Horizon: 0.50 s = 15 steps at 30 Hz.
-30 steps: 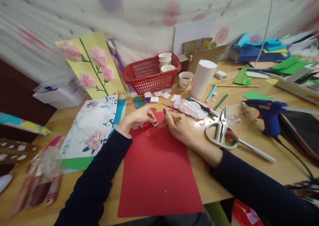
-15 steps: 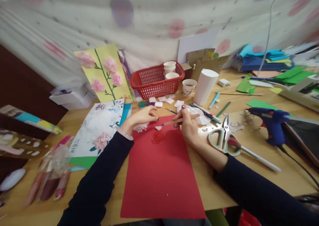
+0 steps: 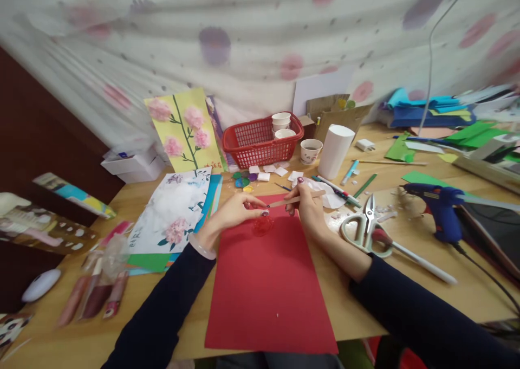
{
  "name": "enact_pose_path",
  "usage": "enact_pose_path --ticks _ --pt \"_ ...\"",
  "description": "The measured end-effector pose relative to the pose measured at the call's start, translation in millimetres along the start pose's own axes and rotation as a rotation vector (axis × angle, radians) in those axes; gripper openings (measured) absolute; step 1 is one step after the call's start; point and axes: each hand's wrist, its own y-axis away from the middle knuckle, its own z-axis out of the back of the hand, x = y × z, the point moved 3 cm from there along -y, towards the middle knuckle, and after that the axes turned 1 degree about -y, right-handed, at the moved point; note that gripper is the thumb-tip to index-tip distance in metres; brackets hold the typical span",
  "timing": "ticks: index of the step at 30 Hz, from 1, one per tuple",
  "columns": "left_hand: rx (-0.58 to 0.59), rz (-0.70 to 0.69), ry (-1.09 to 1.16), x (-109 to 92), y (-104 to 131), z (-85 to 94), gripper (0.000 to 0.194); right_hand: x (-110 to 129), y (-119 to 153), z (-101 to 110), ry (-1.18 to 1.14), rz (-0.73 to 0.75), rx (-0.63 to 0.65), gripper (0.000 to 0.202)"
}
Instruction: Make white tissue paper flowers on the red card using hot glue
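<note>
My right hand (image 3: 306,206) holds a slim pale pair of tweezers (image 3: 280,202) like a pen, tip toward the left. At that tip, the thumb and fingers of my left hand (image 3: 239,209) are pinched together; what they hold is hidden. Both hands hover over the top of a red paper sheet (image 3: 270,287). Just below my left fingertips, a glossy clear puddle (image 3: 263,227) that looks like glue lies on the sheet. The small white petal and the white ruffled flower seen earlier are hidden now.
Behind stand a red basket (image 3: 260,156) with paper cups, another paper cup (image 3: 311,151) and a white roll (image 3: 336,149). Scissors (image 3: 361,231) and a blue glue gun (image 3: 439,206) lie on the right. Flower pictures (image 3: 166,217) lie on the left.
My left hand has brought its fingers together at the tweezers' tip, covering the white petal. My right hand has barely moved. The view has tilted up and shifted slightly left.
</note>
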Motion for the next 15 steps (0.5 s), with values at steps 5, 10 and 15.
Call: enact_pose_path --ticks 5,10,15 --pt "-0.047 -0.008 0.081 -1.7 -1.1 -9.4 0.019 1.0 -1.0 -1.4 -0.06 -0.055 -0.015 0.046" --pt "-0.104 -0.044 0.022 -5.4 9.2 -1.3 0.015 2.4 -12.6 7.4 -0.177 -0.135 -0.137 0.046" --pt "-0.249 -0.024 0.076 1.4 32.3 4.5 0.015 5.4 -19.5 13.2 -0.188 -0.119 -0.187 0.046"
